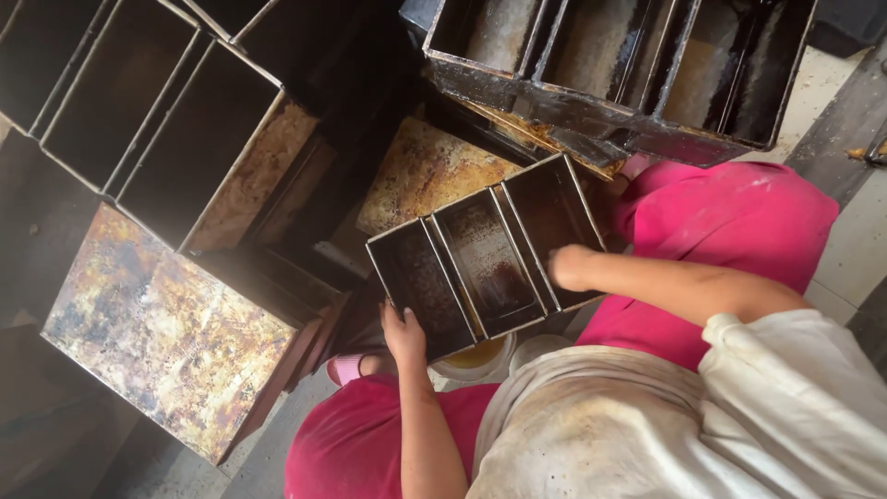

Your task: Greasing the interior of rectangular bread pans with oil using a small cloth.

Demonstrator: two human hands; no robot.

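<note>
Blackened steel, three narrow loaf compartments joined side by side in one strap: this dark bread tin set (pixel 487 261) was over my lap, between my knees in pink trousers (pixel 739 217). Its long side ran from lower left to upper right, and each compartment lay across that line.

My left hand (pixel 403 334) was at the near left corner, closed on the rim of the leftmost compartment, thumb on the edge. My right hand (pixel 570 266) was at the opposite end, down inside the rightmost compartment with the fingers curled together; if it held a cloth or brush, I could not tell. So the middle and left compartments lay to the left of my right hand, nearer to the left one.

Under the tin set, a small pale bowl with yellow liquid (pixel 476 359) was partly visible. Other tin sets (pixel 610 69) and a rusty flat metal sheet (pixel 166 323) stood around.
</note>
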